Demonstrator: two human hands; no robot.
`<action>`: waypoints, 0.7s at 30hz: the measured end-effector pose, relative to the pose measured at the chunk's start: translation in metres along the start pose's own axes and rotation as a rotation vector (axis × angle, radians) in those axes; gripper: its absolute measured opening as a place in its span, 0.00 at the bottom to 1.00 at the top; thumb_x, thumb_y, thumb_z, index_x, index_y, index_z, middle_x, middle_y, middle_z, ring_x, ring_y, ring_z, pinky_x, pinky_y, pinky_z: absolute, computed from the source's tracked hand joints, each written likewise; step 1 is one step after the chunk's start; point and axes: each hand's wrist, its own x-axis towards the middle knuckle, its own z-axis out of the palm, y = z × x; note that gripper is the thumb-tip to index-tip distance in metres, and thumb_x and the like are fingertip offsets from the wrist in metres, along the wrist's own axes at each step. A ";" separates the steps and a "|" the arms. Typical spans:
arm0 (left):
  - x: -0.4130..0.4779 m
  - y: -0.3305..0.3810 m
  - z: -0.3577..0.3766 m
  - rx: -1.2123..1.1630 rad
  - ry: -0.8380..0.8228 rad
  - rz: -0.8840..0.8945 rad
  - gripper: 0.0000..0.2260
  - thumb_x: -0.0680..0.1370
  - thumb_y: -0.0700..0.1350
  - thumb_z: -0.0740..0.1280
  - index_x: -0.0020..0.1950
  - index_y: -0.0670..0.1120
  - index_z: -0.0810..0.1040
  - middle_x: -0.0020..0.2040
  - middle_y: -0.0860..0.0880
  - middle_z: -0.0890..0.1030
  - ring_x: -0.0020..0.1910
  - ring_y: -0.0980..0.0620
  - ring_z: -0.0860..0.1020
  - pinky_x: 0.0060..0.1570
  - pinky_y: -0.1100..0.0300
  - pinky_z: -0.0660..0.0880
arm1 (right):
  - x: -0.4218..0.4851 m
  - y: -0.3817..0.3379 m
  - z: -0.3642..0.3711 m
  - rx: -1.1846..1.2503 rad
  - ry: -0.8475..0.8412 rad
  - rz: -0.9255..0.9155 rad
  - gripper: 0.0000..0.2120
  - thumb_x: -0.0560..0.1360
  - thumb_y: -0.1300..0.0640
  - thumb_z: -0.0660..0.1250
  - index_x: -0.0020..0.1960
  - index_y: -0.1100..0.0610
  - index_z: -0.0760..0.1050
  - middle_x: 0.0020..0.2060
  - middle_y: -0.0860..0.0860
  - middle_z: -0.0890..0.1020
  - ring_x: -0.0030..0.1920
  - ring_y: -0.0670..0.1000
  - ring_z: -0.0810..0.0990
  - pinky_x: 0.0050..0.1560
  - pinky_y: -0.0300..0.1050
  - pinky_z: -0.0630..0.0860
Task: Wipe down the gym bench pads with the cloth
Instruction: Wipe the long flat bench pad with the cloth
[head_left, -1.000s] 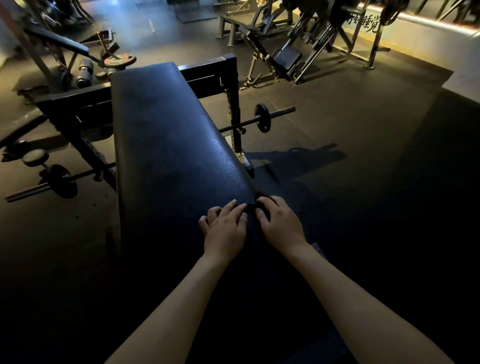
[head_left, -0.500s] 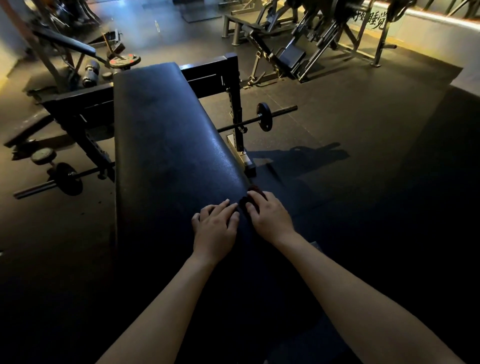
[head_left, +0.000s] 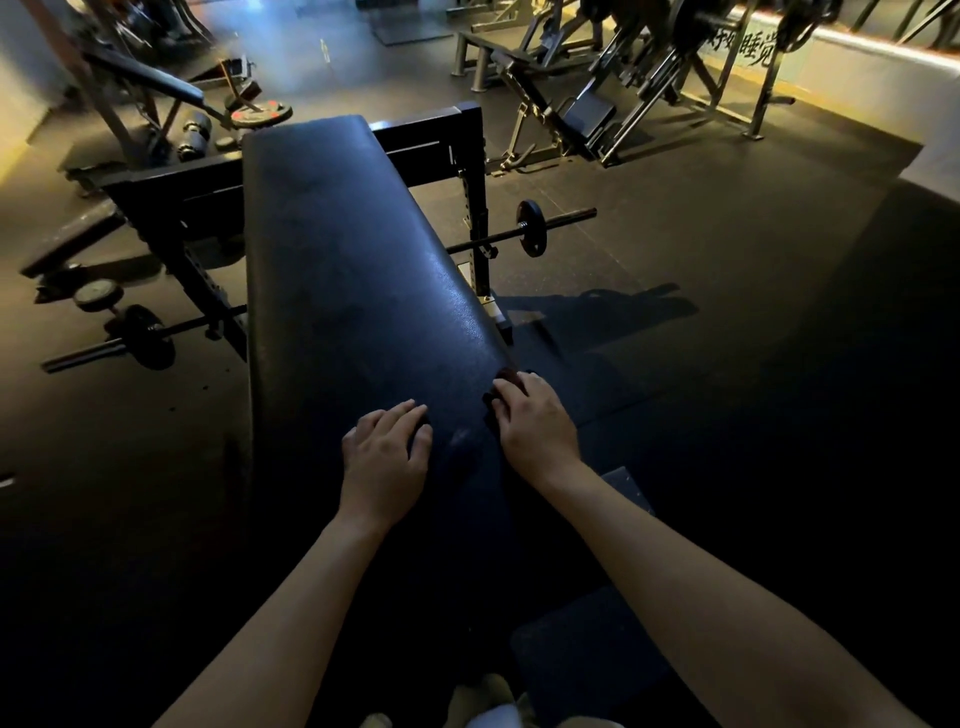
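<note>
Hands have drifted apart: right hand (head_left: 537, 423) now presses the dark cloth (head_left: 503, 382) at the bench pad (head_left: 343, 270) edge, left hand (head_left: 384, 457) flat, holding nothing. Most of the pad looks unwiped.

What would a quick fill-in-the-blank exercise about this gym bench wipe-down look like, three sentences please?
1. The cloth is held under one hand, the person's ____ one.
2. The left hand rests on the bench pad, to the ____ of the cloth.
3. Both hands are at the pad's ____ end, closest to the camera.
Missing words: right; left; near.
</note>
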 end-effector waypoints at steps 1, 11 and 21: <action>-0.004 -0.002 -0.001 -0.012 -0.007 0.003 0.19 0.85 0.53 0.56 0.75 0.51 0.72 0.74 0.53 0.72 0.73 0.52 0.65 0.71 0.50 0.58 | -0.007 -0.008 0.005 0.006 0.017 -0.047 0.15 0.83 0.52 0.59 0.66 0.53 0.75 0.65 0.54 0.74 0.68 0.55 0.70 0.67 0.53 0.71; -0.016 -0.005 -0.005 -0.166 0.017 -0.016 0.29 0.80 0.58 0.47 0.71 0.48 0.76 0.70 0.49 0.77 0.72 0.50 0.70 0.72 0.52 0.60 | -0.014 -0.032 0.020 0.057 -0.014 -0.177 0.14 0.81 0.53 0.62 0.65 0.51 0.77 0.66 0.52 0.74 0.68 0.54 0.71 0.65 0.51 0.73; -0.027 -0.036 -0.022 -0.309 -0.018 0.047 0.15 0.84 0.42 0.61 0.70 0.41 0.76 0.70 0.44 0.76 0.71 0.48 0.69 0.69 0.65 0.55 | -0.055 -0.086 0.037 0.057 0.035 -0.116 0.11 0.81 0.54 0.62 0.58 0.51 0.81 0.57 0.50 0.81 0.58 0.53 0.78 0.56 0.49 0.76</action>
